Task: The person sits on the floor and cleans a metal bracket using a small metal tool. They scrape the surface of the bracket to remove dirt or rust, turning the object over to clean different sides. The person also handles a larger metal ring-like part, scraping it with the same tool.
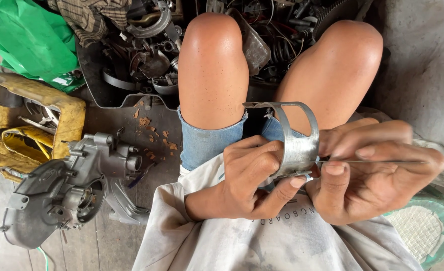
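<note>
My left hand (247,178) grips a curved grey metal band (297,143), a clamp-like ring with cut-out slots, and holds it upright over my lap. My right hand (377,170) pinches a thin metal rod or wire (382,161) whose tip meets the lower edge of the band, close to my left thumb. Both hands sit just below my bare knees (212,65), above denim shorts and a dirty white shirt.
A grey engine casing (66,185) lies on the floor at the left. Behind it sit a worn yellow housing (31,115) and green plastic sheet (26,35). A dark tray of scrap metal parts (146,65) stands beyond my knees. A green woven seat (427,226) is at the right.
</note>
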